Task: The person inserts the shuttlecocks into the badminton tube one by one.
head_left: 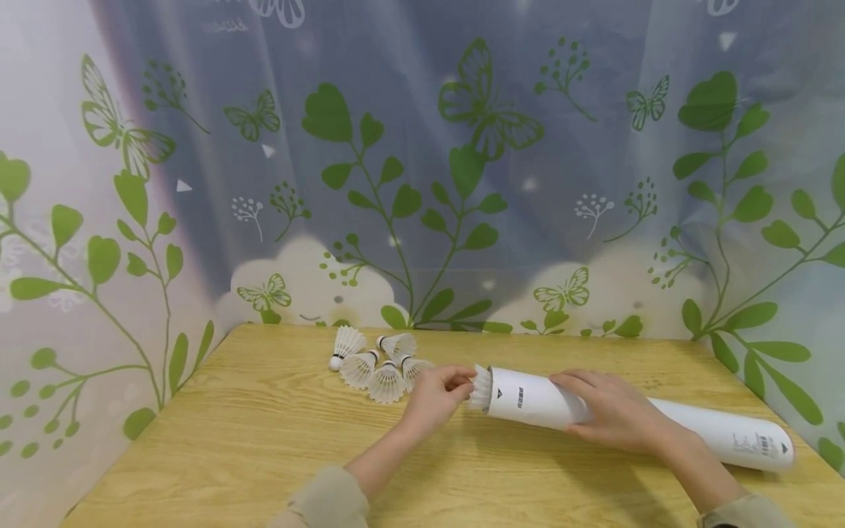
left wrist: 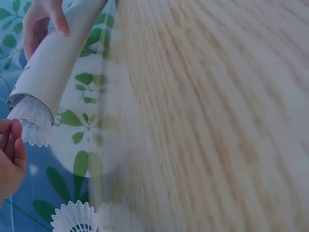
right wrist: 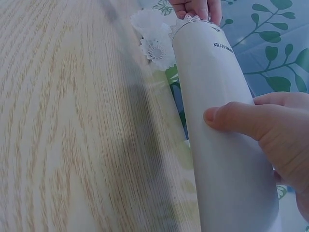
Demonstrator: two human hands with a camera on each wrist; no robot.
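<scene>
1. The left hand (head_left: pixel 432 400), at nine o'clock of the white tube (head_left: pixel 535 400), is pinching the feathered rim of a shuttlecock (head_left: pixel 480 387) with its curled fingers and thumb; this shuttlecock is sticking out of the tube's open mouth, its skirt facing outward; its cork is hiding inside.
2. In the left wrist view the skirts there are appearing layered, one nesting in another; how many are sitting deeper inside, I cannot tell.
3. The right hand (head_left: pixel 617 411) is clamping round the middle of the tube, its thumb pressing on one side and its fingers wrapping the other.
4. The tube is lying aslant, its mouth pointing just past nine o'clock and its other end just past three; dark print is showing near both ends; whether that other end is touching the tabletop, I cannot tell.
5. Five loose shuttlecocks (head_left: pixel 387 383) are clustering at ten o'clock of the left hand; the one at the cluster's ten o'clock is pointing its cork toward seven; the nearest is partly hiding behind the hand.
6. Everything is sitting over a wood-grained table (head_left: pixel 264 425); at twelve o'clock a curtain (head_left: pixel 396 183) is hanging, bearing green leaves and butterflies; pale sleeves (head_left: pixel 333 499) are covering both forearms at the lower edge.
</scene>
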